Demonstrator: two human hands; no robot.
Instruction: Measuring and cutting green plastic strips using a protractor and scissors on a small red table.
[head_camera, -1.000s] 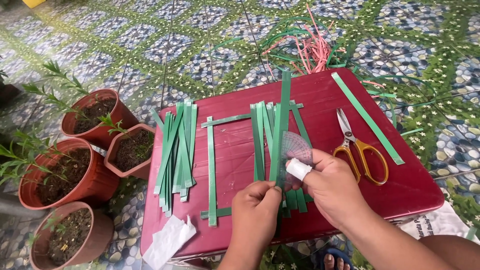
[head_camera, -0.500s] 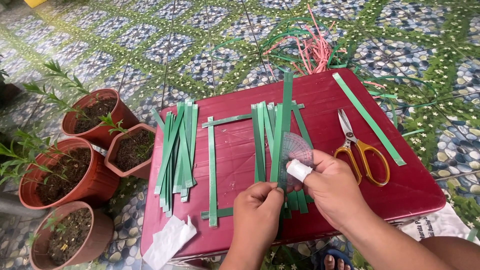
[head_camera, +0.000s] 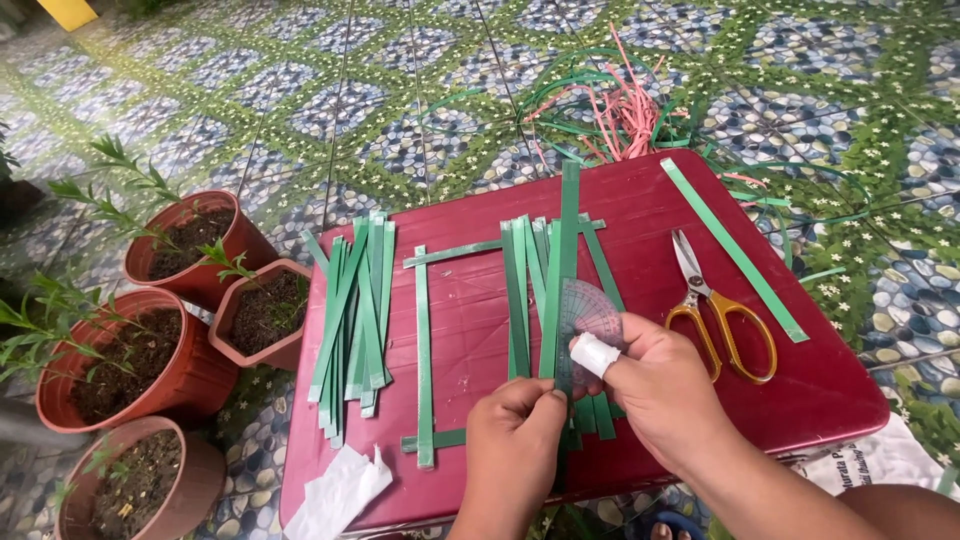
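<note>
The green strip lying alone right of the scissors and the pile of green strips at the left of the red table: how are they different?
The lone strip is a single piece, lying diagonally beside the scissors; the pile of strips holds many pieces, overlapping and roughly parallel. The lone strip looks longer than those in the pile. Neither hand touches either. Both are flat, green, and rest on the red table.

Dark red table (head_camera: 800, 400), sits on patterned tile floor (head_camera: 300, 90). On the table: loose bundle of green strips (head_camera: 355, 310) at left, single green strips laid as an open frame (head_camera: 424, 350) mid-left, a second group of green strips (head_camera: 530, 290) centre, clear protractor (head_camera: 590, 312) on top of those, yellow-handled scissors (head_camera: 712, 310) right, one long green strip (head_camera: 733, 250) diagonal at far right, crumpled white paper (head_camera: 340, 488) at front-left corner.
</note>
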